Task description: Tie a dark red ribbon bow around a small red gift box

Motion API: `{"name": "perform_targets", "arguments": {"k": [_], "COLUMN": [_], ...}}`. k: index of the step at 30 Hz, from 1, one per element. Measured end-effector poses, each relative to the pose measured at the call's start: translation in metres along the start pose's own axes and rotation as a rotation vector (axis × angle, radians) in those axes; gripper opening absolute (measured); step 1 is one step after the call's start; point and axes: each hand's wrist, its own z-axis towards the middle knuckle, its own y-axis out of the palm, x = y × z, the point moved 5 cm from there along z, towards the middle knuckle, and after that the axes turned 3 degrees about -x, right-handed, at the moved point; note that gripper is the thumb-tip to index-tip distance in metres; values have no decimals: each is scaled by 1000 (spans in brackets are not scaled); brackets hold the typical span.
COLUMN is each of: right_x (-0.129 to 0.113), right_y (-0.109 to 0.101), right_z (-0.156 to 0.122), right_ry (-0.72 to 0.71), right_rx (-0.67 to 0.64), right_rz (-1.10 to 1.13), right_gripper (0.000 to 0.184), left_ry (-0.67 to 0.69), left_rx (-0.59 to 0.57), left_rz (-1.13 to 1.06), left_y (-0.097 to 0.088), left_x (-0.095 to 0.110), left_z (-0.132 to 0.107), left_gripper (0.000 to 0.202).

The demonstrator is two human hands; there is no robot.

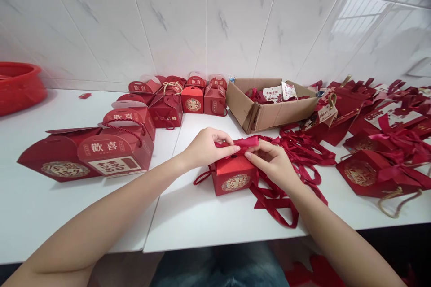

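A small red gift box (235, 178) with a gold emblem on its front stands upright near the table's middle. Across its top lies a dark red satin ribbon (247, 141). My left hand (210, 145) pinches the ribbon from the left, thumb and fingers closed on it. From the right, my right hand (271, 159) pinches the ribbon's other side, its thumb near the box's top edge. A twisted red cord handle (202, 177) sticks out at the box's left. Loose red ribbons (308, 152) lie heaped just right of the box.
More red gift boxes (114, 152) stand at left and along the wall. A cardboard box (276, 114) with printed tags sits behind my hands. Finished-looking boxes with bows (363, 172) crowd the right side. A red basin (22, 89) stands at far left.
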Motion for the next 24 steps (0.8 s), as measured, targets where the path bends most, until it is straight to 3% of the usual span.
{"name": "perform_targets", "arguments": {"k": [3,11,17,24], "right_x": [-7,-27,-25,-18], "right_y": [-2,3,2,1], "right_z": [-3,-12,-12,-10], "right_ry": [-100,-375,-366,-304], "right_rx": [39,-8,-33,-142], "right_rz": [-78,-228,-148,25], "right_gripper": [12,11,17,18], "left_ry": [-3,11,18,-14], "left_rx": [17,55,46,-64], "left_rz": [18,116,99,28], "left_y": [0,0,0,2], "left_x": [-1,-1,-2,-4], "left_z": [0,0,1,2], "left_gripper": [26,26,20,21]}}
